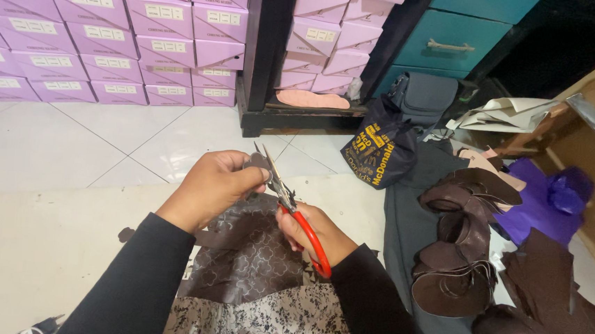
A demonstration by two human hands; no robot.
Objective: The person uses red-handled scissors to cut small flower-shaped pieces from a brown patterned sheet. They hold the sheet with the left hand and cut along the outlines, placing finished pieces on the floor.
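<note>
My left hand point(214, 185) pinches a small dark brown cut piece of patterned leather point(259, 163) at chest height. My right hand point(314, 232) grips red-handled scissors point(288, 201), their open blades pointing up at the small piece. Below both hands a larger sheet of the same brown embossed leather point(249, 254) lies over my lap, on a black-and-white speckled cloth point(280, 319). Both arms wear black sleeves.
A heap of curved dark brown cut pieces point(462, 255) lies at the right on grey fabric, with purple material point(546, 205) beyond. A dark bag with yellow print point(375, 151) stands ahead. Stacked lilac boxes point(112, 28) line the back wall beside a black shelf and teal drawers point(453, 38).
</note>
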